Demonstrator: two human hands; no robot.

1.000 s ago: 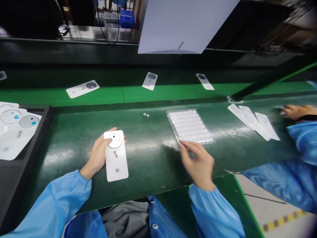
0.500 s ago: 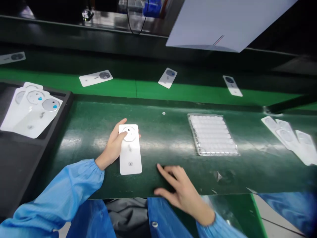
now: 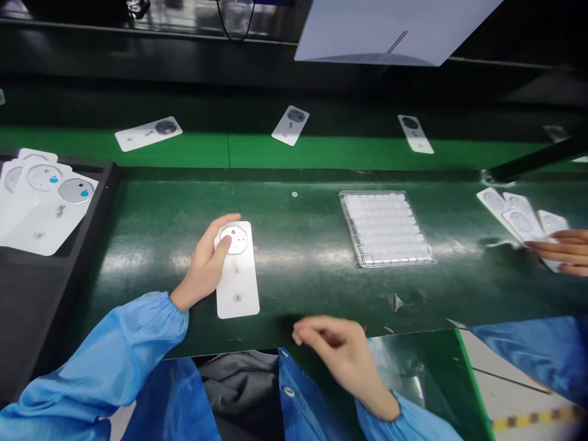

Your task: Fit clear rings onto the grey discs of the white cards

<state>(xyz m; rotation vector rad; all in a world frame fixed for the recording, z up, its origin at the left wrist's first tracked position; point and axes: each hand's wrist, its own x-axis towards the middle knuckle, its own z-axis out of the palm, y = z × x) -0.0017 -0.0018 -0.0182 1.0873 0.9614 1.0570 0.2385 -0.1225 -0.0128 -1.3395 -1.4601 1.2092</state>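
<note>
My left hand (image 3: 207, 262) grips a white phone back cover (image 3: 237, 277), thumb on the round camera area and fingers behind it. The cover hangs over the green work surface (image 3: 294, 245) with its camera end away from me. To the right, near the front edge, my right hand (image 3: 337, 349) is closed, thumb and fingertips pressed together. Whether anything tiny is between them, I cannot make out. That hand is apart from the cover.
A dark tray (image 3: 32, 300) at left holds several overlapping covers (image 3: 50, 202). A clear tray of white rolls (image 3: 386, 226) lies right of centre. Behind, covers (image 3: 290, 125) lie on a green strip (image 3: 206, 150). A co-worker's hand (image 3: 563, 250) touches fanned covers (image 3: 521, 220) at right.
My right hand has gone from spread fingers to a closed pinch and has lowered slightly. My left hand keeps the cover. A co-worker's hand has appeared at the right-hand covers. The view has shifted.
</note>
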